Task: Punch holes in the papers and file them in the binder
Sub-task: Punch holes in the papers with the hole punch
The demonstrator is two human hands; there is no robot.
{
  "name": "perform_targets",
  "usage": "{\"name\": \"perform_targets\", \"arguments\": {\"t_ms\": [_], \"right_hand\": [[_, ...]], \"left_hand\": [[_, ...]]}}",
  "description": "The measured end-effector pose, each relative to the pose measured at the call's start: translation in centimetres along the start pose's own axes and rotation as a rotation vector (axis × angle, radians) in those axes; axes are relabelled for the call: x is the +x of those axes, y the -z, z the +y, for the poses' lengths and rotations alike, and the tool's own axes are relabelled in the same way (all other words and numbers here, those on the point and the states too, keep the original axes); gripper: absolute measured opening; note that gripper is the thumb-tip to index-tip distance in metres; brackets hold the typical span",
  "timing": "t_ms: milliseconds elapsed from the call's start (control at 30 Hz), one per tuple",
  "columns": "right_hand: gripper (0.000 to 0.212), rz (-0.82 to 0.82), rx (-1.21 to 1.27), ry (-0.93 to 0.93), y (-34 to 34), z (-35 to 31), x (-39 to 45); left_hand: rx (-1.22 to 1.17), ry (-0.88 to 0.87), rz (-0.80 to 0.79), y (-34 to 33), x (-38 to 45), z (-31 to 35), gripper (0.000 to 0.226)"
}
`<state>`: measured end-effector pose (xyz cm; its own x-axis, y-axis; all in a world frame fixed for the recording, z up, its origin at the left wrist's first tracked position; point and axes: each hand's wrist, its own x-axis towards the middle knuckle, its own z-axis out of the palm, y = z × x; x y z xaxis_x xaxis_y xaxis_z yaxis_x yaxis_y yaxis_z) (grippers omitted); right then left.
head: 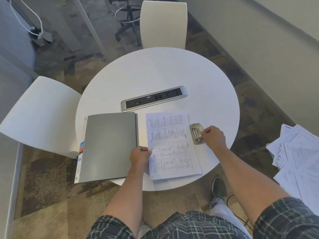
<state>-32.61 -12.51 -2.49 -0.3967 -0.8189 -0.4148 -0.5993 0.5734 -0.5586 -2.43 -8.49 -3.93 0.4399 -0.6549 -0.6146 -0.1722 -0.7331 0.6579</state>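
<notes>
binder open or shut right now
Shut: the binder lies flat on the table, grey cover closed, no rings showing.

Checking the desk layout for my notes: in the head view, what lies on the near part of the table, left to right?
Grey binder → left hand → printed papers → metal hole punch → right hand.

No text can be read. The papers (172, 145) carry dense print and small diagrams, too small to make out; the binder (108, 147) edge label perhaps bears tiny lettering, likewise unreadable.
</notes>
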Motion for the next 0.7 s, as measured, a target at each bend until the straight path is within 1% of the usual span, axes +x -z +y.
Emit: {"name": "perform_targets", "arguments": {"t_ms": [200, 300, 467, 700], "right_hand": [[0.01, -0.003, -0.006, -0.009, 0.0, -0.1, 0.0], [0.01, -0.002, -0.001, -0.008, 0.0, -0.2, -0.1], [0.011, -0.005, -0.002, 0.003, 0.1, -0.1, -0.2], [0.011, -0.011, 0.011, 0.002, 0.1, -0.1, -0.5]], "left_hand": [[-0.073, 0.013, 0.028, 0.5, 0.6, -0.5, 0.011], [-0.088, 0.014, 0.02, 0.2, 0.8, -0.5, 0.01], [-0.091, 0.013, 0.005, -0.7, 1.0, -0.4, 0.019], [-0.112, 0.025, -0.023, -1.3, 1.1, 0.0, 0.019]]}}
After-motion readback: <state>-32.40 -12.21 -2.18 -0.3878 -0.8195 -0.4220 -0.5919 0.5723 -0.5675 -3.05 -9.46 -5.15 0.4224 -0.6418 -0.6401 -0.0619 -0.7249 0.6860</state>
